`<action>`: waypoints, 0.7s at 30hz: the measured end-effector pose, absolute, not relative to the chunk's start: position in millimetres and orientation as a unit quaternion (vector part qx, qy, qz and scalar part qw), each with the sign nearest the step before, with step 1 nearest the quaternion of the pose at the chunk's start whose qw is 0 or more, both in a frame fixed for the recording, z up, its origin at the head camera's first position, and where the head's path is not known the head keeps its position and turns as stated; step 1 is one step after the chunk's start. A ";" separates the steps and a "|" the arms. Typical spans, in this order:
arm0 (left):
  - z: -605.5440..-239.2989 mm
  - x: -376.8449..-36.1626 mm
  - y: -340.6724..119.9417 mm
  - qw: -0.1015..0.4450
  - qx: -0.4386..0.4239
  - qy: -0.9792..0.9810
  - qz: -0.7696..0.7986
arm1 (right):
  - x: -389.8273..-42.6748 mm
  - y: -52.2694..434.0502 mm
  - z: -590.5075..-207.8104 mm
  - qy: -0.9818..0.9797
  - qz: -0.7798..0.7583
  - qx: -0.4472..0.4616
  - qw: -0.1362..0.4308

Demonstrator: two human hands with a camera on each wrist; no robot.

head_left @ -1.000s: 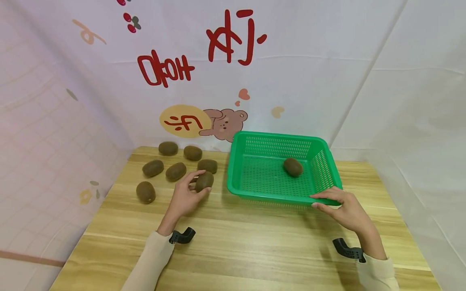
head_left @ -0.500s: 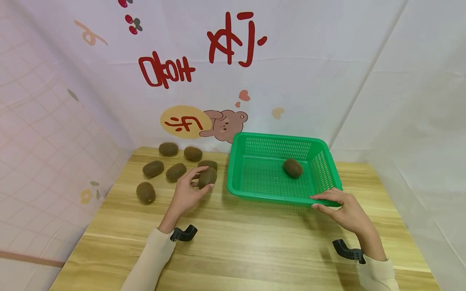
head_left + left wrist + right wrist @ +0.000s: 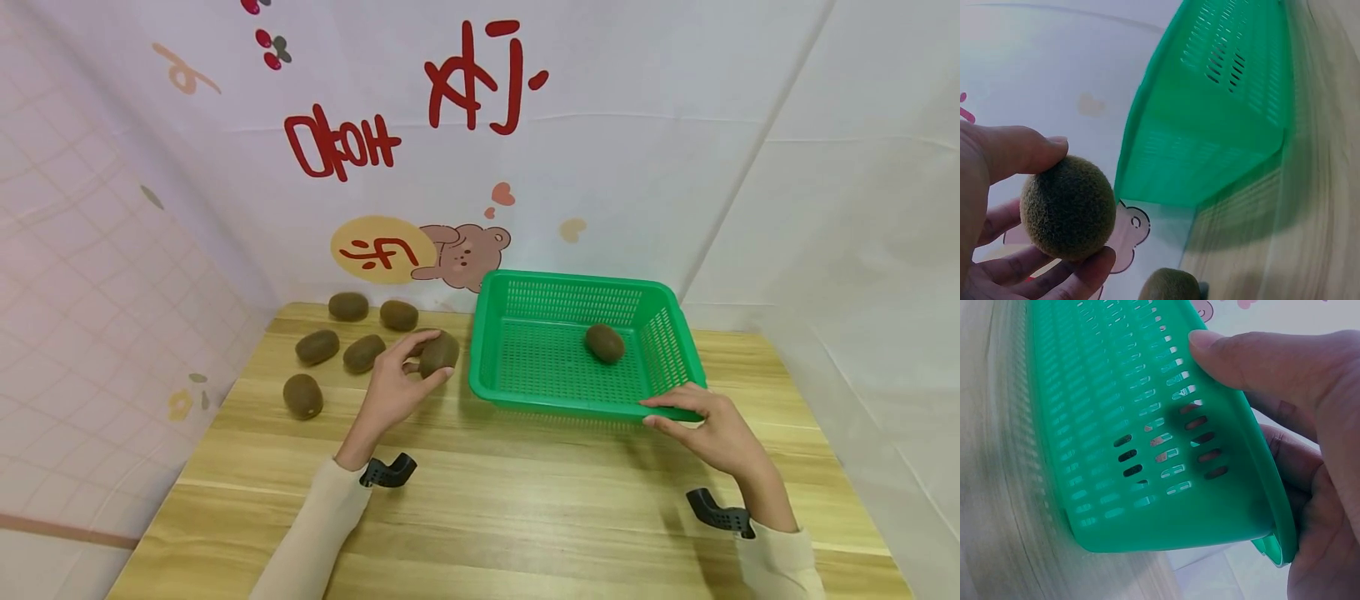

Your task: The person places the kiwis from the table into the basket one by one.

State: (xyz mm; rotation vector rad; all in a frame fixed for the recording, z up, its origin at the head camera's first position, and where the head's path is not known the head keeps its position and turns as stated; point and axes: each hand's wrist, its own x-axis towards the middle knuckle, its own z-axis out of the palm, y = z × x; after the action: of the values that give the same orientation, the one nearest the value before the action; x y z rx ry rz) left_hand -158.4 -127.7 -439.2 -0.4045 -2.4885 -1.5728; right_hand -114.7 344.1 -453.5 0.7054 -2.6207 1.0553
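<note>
A brown, fuzzy, oval kiwi fruit [image 3: 442,354] is held just left of centre in the head view, in the person's left hand [image 3: 393,382]. That grip is pinching the fruit: in the left wrist view the thumb presses its upper side and the fingers lie along its lower side.

In the head view a narrow gap separates the held fruit from the green rectangular plastic basket [image 3: 555,407], which stands right of centre and has slotted walls. The right hand [image 3: 708,427], at the lower right of the frame, has its grip pinching the near right corner of the basket's rim, the thumb outside and the fingers over the edge. One brown kiwi inside the basket [image 3: 604,343] lies right of the middle of its floor.

Five loose brown kiwis [image 3: 364,354] lie in a scattered group left of the left hand, two at the back, two in the middle and one nearer the front. Part of another brown fruit [image 3: 1169,287] shows at the bottom edge of the left wrist view.

All rest on a pale wood-grain counter [image 3: 525,525]. A white cloth backdrop [image 3: 637,100] with red characters fills the top of the frame, and a brown cartoon bear [image 3: 467,258] is printed low on it.
</note>
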 end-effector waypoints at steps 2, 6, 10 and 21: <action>-436.2 -158.6 -125.1 0.087 -0.140 -0.834 -0.526 | -114.8 344.5 -454.3 -0.894 0.360 0.240 0.115; -430.8 -159.4 -118.9 0.081 -0.141 -0.831 -0.532 | -114.3 344.5 -454.6 -0.891 0.364 0.243 0.117; -425.9 -161.8 -111.6 0.075 -0.149 -0.822 -0.544 | -113.9 343.5 -454.3 -0.891 0.365 0.243 0.117; -416.7 -169.5 -91.3 0.081 -0.180 -0.816 -0.544 | -115.3 342.9 -453.5 -0.890 0.365 0.246 0.118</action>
State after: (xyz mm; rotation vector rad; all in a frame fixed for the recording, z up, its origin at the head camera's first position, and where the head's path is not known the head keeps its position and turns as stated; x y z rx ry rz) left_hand -169.5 -91.3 -416.7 -0.5383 -2.4383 -1.6263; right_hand -115.3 342.9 -453.5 0.7189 -2.6031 1.0685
